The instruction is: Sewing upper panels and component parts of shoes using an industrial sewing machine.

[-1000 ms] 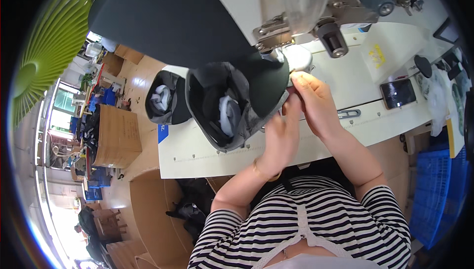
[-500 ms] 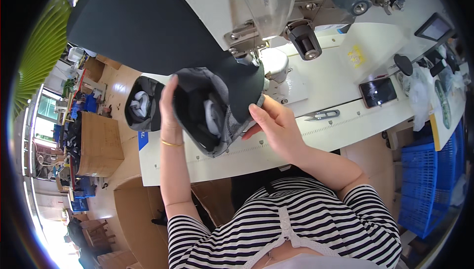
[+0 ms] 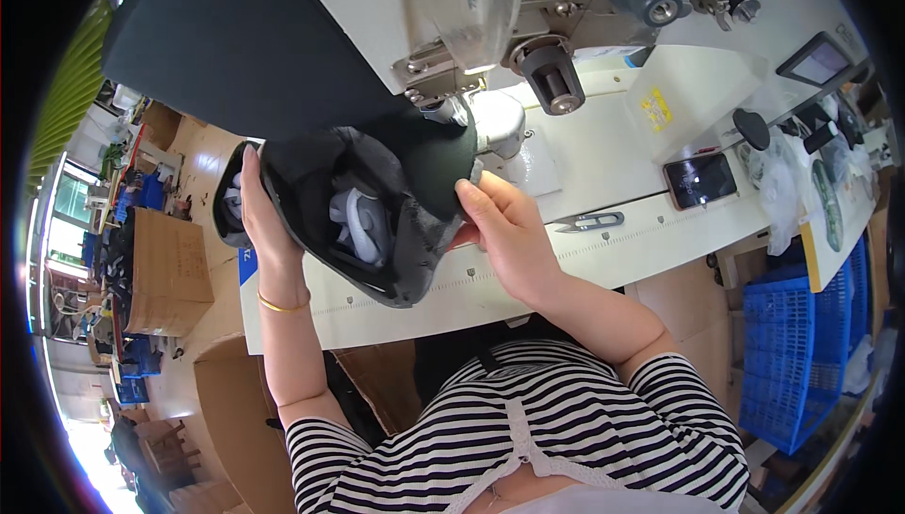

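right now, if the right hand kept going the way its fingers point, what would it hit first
The right hand points up and left, fingertips already on the dark cap. Beyond it, the sewing machine's white arm looks next, though depth is hard to judge.

Sewing machine head (image 3: 490, 52) crowds above; bare table (image 3: 603, 269) right of snips (image 3: 584, 223).

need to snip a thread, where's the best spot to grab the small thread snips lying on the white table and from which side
Take the thread snips by the wider looped end on the right, coming from the right hand's side. They lie flat with the narrow pointed blades aimed left toward that hand, so the spring end is likely the safer pinch. The table around them is bare; the phone sits further right.
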{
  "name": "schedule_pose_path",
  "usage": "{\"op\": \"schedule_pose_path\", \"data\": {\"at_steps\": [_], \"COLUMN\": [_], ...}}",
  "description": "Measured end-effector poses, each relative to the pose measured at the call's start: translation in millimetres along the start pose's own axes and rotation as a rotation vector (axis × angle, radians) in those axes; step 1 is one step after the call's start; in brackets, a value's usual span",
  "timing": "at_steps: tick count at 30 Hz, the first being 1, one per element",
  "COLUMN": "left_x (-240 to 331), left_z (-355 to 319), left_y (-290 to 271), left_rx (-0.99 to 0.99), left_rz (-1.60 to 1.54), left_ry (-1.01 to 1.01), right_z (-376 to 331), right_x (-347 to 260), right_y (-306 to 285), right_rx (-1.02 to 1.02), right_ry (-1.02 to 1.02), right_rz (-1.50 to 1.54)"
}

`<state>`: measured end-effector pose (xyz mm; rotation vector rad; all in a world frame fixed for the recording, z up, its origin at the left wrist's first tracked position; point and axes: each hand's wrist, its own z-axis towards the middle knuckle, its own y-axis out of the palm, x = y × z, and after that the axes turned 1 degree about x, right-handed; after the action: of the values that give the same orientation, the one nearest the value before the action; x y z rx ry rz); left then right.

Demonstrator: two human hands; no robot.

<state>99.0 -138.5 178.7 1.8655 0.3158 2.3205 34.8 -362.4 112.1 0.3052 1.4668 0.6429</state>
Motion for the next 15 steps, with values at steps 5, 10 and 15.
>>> {"op": "schedule_pose_path", "data": {"at_steps": [5, 10, 15], "left_x": [0, 13, 13], "left_z": [-15, -34, -45], "left_y": [7, 19, 33], "left_rx": [0.265, 0.127, 0.151], "left_rz": [0.195, 0.319, 0.273], "left_ry": [0.081, 0.215, 0.313], "right_z": [-7, -11, 0], "right_x": [-4, -1, -7], "right_y": [6, -7, -13], "right_rx": [0.094, 0.087, 0.134], "right_ry": [0.0, -0.086, -0.059], "right_rz": [-0.059, -0.194, -0.214]}}
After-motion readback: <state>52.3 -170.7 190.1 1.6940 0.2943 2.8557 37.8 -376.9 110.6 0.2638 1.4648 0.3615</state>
